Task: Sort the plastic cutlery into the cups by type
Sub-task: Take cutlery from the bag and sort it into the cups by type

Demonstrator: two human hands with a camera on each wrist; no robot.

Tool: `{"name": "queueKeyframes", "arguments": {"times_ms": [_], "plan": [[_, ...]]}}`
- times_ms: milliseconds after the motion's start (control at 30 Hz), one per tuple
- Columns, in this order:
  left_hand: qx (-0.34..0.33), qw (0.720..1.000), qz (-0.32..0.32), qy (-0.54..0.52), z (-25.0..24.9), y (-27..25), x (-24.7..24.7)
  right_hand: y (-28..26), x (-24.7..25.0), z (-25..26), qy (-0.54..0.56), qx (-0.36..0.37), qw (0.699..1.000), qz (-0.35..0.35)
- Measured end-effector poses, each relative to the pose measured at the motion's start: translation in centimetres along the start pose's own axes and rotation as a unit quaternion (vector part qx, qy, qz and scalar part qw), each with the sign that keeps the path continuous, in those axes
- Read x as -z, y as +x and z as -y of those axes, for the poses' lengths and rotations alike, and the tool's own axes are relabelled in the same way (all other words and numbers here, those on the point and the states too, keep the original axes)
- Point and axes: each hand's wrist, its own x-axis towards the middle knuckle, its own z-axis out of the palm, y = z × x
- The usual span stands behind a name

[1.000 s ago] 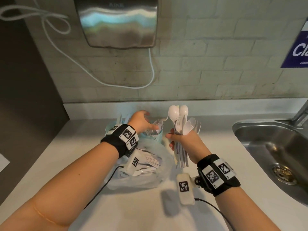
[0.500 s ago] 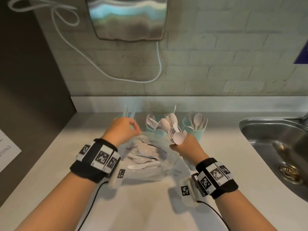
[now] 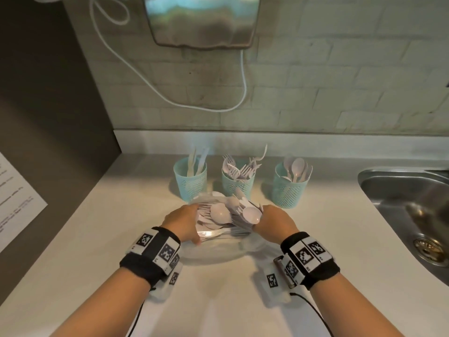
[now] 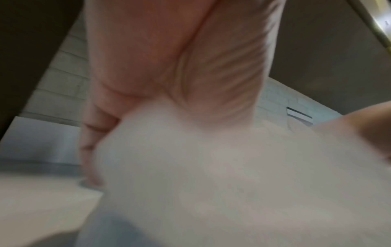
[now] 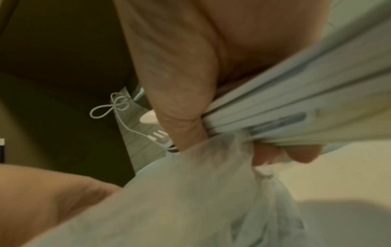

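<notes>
Three teal mesh cups stand in a row at the back: the left cup holds knives, the middle cup forks, the right cup spoons. In front lies a clear plastic bag with white cutlery in it. My right hand grips a bundle of white spoons, laid over the bag with bowls pointing left. In the right wrist view, thumb and fingers clamp the spoon handles above the bag. My left hand holds the bag's left edge. The left wrist view is blurred.
A steel sink is set into the counter at the right. A hand dryer with a white cable hangs on the tiled wall. A dark panel with a paper sheet bounds the left side.
My right hand has lowered the spoon bundle from upright to flat over the bag. My left hand has come back from the cups to the bag's left edge.
</notes>
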Motion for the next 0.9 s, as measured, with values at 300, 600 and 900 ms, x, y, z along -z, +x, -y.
{"name": "queueKeyframes", "arguments": {"times_ms": [300, 600, 900], "plan": [[-0.101, 0.993, 0.061, 0.027, -2.2, -0.4, 0.1, -1.3, 3.1, -2.8, 0.040, -0.068, 0.996, -0.031], [-0.097, 0.993, 0.060, 0.039, -2.5, -1.0, 1.9, -2.3, 4.3, -4.3, 0.152, -0.074, 0.984, -0.059], [-0.201, 0.916, -0.198, -0.286, -4.8, -2.5, 6.1, -3.3, 8.5, -0.7, 0.375, 0.053, 0.916, -0.132]]}}
